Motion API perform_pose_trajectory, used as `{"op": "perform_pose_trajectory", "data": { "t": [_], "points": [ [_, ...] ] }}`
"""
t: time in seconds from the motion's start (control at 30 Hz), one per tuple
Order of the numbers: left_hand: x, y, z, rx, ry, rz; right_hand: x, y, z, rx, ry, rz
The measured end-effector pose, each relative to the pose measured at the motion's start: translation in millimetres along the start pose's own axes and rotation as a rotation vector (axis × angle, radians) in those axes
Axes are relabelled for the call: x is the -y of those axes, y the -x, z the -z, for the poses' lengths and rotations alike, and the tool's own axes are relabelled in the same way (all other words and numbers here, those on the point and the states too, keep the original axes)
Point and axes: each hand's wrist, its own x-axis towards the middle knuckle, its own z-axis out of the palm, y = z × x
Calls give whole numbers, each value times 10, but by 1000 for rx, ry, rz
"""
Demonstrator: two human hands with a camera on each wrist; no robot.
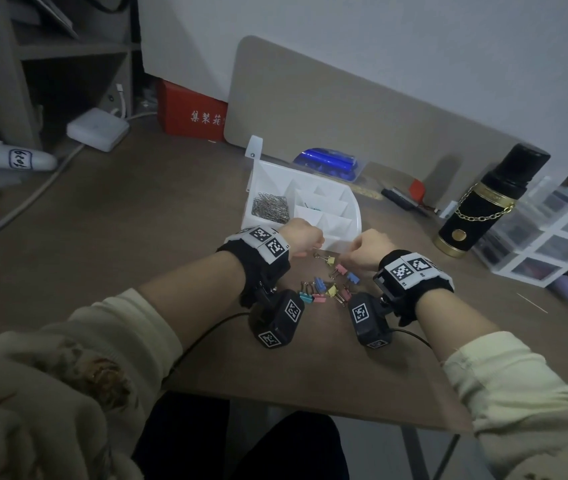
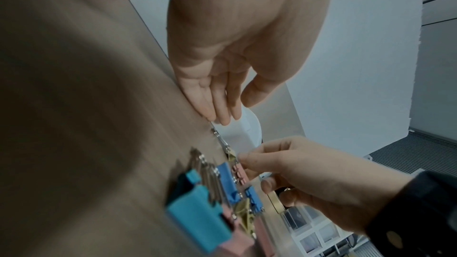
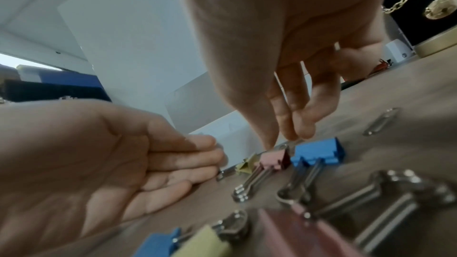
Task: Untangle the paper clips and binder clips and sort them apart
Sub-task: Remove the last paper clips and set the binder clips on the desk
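A yellow binder clip (image 1: 330, 260) lies on the table just in front of the white organizer (image 1: 310, 176), between my two hands. My left hand (image 2: 222, 114) has straight fingers whose tips press down on the silver handle end of the yellow binder clip (image 2: 231, 155). My right hand (image 3: 289, 132) pinches a thin silver wire, seemingly a paper clip (image 3: 291, 142), on the clip's other side. Several loose pink, blue and yellow binder clips (image 1: 324, 289) lie nearer me. One more paper clip (image 3: 380, 121) lies alone on the table. A heap of paper clips (image 1: 272, 207) fills the organizer's left compartment.
A black and gold flask (image 1: 483, 206) stands to the right, with clear plastic drawers (image 1: 552, 237) beyond it. A blue packet (image 1: 331, 164) lies behind the organizer, and a red box (image 1: 192, 112) sits at the back. The table's front edge (image 1: 310, 407) is close to me.
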Motion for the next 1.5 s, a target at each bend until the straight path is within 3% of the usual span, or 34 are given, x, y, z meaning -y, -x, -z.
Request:
{"op": "perform_pose_trajectory", "data": {
  "t": [0.17, 0.37, 0.47, 0.53, 0.63, 0.73, 0.8, 1.0, 1.1, 1.23, 1.37, 1.5],
  "points": [
    [10, 2, 33, 21, 23, 7, 110, -120, -31, 80, 103, -39],
    [13, 26, 117, 34, 47, 34, 211, -136, -58, 211, 289, 65],
    [19, 51, 190, 36, 32, 36, 281, -122, 1, 143, 287, 138],
    [28, 64, 245, 41, 26, 39, 367, -125, 81, 104, 173, 238],
    [22, 109, 301, 51, 21, 70, 573, -122, 141, 75, -224, 400],
    [33, 129, 309, 44, 9, 74, 740, -165, 70, -90, -492, 457],
    [30, 163, 310, 93, -12, 74, 809, -195, -6, -74, -538, 469],
    [-19, 200, 269, 144, -107, 101, 580, -195, -11, -82, -431, 480],
    [-51, 209, 228, 209, -116, 159, 356, -107, 85, -55, -246, 423],
    [-59, 190, 205, 66, -100, 113, 146, 34, 107, 42, 20, 396],
    [-30, 174, 190, -29, -74, 86, 97, 54, -46, 194, -11, 369],
    [-24, 181, 152, -40, -71, 83, 141, 55, -158, 105, 36, 378]
  ]
}}
